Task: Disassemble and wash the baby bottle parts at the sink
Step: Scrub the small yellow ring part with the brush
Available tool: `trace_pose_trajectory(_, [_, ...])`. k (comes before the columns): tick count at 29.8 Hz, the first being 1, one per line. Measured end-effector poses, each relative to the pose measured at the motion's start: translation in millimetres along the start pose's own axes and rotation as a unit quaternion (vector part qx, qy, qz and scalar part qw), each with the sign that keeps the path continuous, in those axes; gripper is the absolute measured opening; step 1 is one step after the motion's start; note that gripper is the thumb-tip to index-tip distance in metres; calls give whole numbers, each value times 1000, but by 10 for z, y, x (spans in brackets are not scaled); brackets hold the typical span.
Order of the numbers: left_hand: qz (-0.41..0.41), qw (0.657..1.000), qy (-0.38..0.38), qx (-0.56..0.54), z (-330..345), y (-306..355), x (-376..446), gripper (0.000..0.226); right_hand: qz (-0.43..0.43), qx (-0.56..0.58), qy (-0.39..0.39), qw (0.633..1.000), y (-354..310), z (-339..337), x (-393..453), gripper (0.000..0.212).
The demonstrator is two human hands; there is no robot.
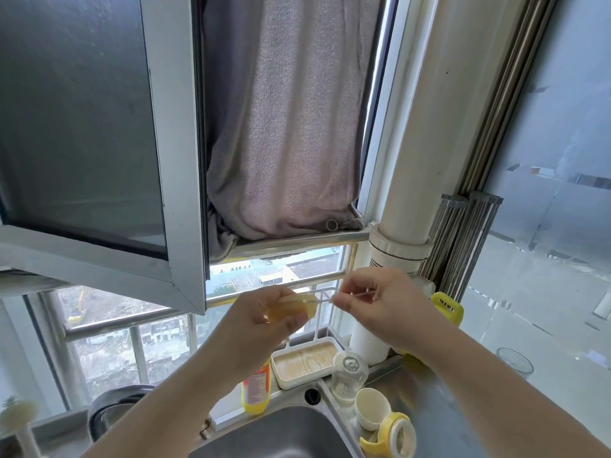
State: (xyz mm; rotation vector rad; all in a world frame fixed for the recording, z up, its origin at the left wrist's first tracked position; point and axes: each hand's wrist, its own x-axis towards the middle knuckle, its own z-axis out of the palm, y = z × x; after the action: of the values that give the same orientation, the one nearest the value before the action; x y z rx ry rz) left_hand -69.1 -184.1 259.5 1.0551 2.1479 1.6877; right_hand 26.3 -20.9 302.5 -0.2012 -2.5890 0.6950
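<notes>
2 hands up above the sink (281, 434): left hand (264, 320) grips yellowish nipple (292, 309), right hand (380, 302) pinches thin straw (353, 295).

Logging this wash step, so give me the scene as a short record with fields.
left hand: holds a yellowish silicone nipple up in front of the window
right hand: pinches a thin straw brush, its tip at the nipple
bottle body: clear bottle upside down on the counter by the sink
other parts: cream cap and yellow handled collar beside it
nearby: white tray, yellow detergent bottle
</notes>
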Motion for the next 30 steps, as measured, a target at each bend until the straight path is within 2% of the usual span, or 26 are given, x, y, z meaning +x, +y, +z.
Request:
trace_pose_trajectory(4, [9, 999, -27, -26, 50, 16, -8, 8, -38, -15, -15, 999, -126, 100, 1, 14])
trace_pose_trajectory(8, [0, 996, -20, -81, -29, -13, -9, 15, 0, 7, -11, 1000, -31, 7, 1, 16])
trace_pose_trajectory(11, [6, 997, -34, -76, 5, 6, -17, 19, -21, 16, -18, 999, -120, 51, -2, 13])
trace_pose_trajectory(16, [-1, 991, 4, -136, -11, 9, -23, 23, -24, 28, -3, 999, -160, 13, 17, 11])
trace_pose_trajectory(21, [18, 993, 11, -112, 21, 70, -8, 16, -76, -5, 0, 997, -336, 108, 44, 13])
trace_pose_trajectory(24, [39, 997, 26, -61, -24, 68, 17, 16, -56, -21, -7, 998, -293, 55, 63, 13])
trace_pose_trajectory(28, [41, 994, 35, -94, -85, 12, 14, 32, -11, 6, -13, 1000, -210, -25, 67, 13])
trace_pose_trajectory(30, [44, 996, 29, -72, -75, 23, 22, 26, -22, 12, -22, 999, -243, 12, 73, 13])
